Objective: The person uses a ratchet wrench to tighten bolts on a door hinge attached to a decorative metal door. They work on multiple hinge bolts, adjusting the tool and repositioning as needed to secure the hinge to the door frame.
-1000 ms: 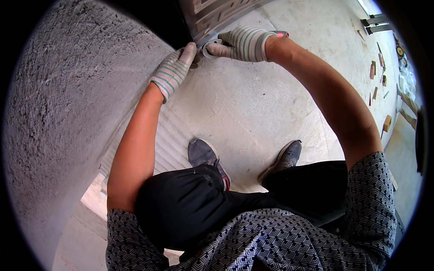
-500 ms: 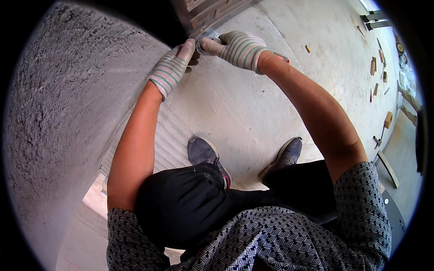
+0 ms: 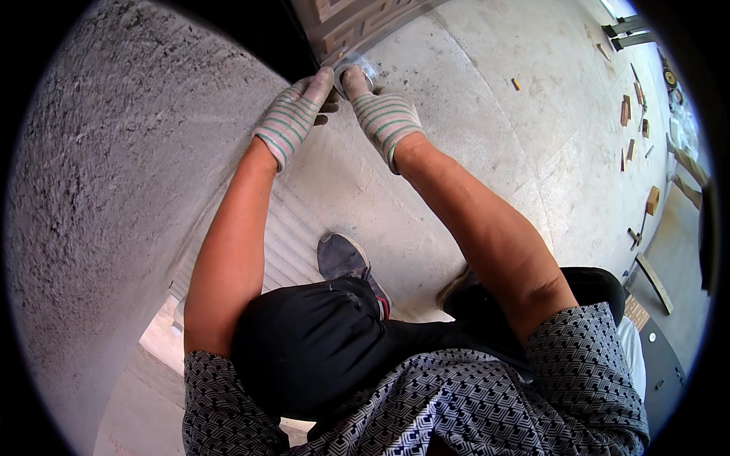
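Observation:
Both hands wear pale knit gloves with green stripes and meet at the lower corner of a brown panelled door [image 3: 346, 30]. My right hand [image 3: 382, 114] grips a round, silvery, ring-like object [image 3: 366, 78], its thumb lying across the face. I cannot tell exactly what kind of object it is. My left hand [image 3: 294, 114] is closed in a pinch, its thumb tip close to the object's left edge and the door's corner. Whatever sits between the left fingers is hidden by the glove. Darker fingertips show beneath the left thumb.
A rough grey wall [image 3: 129, 137] rises along my left, with a ridged strip [image 3: 285, 235] at its foot. My shoe [image 3: 341, 257] stands on the concrete floor [image 3: 487, 152]. Wood scraps [image 3: 625, 112], a wooden block [image 3: 652, 200] and a plank [image 3: 654, 283] lie to the right.
My right hand has turned, its wrist swinging down and left, and its forearm has come inward. More of the round object's face shows. A red-tipped item near the right wrist is no longer visible.

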The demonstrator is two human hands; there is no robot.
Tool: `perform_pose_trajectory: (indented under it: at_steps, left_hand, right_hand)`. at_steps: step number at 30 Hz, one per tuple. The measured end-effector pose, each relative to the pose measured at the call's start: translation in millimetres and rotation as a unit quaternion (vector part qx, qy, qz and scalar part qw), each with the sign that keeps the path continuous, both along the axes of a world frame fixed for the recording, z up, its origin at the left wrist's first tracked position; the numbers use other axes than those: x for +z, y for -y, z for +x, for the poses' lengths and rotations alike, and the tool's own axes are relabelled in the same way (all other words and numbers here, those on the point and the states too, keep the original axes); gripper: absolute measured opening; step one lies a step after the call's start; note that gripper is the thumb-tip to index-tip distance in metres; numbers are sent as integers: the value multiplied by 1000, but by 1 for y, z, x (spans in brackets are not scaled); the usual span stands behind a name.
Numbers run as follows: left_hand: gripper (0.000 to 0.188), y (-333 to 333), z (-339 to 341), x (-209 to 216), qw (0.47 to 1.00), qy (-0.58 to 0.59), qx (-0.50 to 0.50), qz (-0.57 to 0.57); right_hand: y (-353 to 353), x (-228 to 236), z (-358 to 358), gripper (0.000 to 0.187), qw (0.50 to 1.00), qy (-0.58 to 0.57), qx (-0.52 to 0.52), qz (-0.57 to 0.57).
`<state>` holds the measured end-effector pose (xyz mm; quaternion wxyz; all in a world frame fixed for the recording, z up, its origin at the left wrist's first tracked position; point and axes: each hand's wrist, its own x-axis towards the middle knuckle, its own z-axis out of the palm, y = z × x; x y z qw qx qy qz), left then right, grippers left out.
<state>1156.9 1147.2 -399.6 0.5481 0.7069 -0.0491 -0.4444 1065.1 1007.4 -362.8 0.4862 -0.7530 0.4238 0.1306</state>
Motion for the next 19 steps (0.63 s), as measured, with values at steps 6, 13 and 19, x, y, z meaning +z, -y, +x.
perform_pose_trajectory:
  at_steps: [6,13,19]
  left_hand:
    - [63,-2,-1,3,1000,6,-6,8]
    - [65,1,1,7,1000,15,-13,9]
    - [68,1,1,3,1000,9,-16,25]
  right_hand:
    - [-19,2,2,82,996,-1,-81,45]
    - [51,1,19,89,965,14,260,-28]
    - [91,36,57,77,818,33,548,-171]
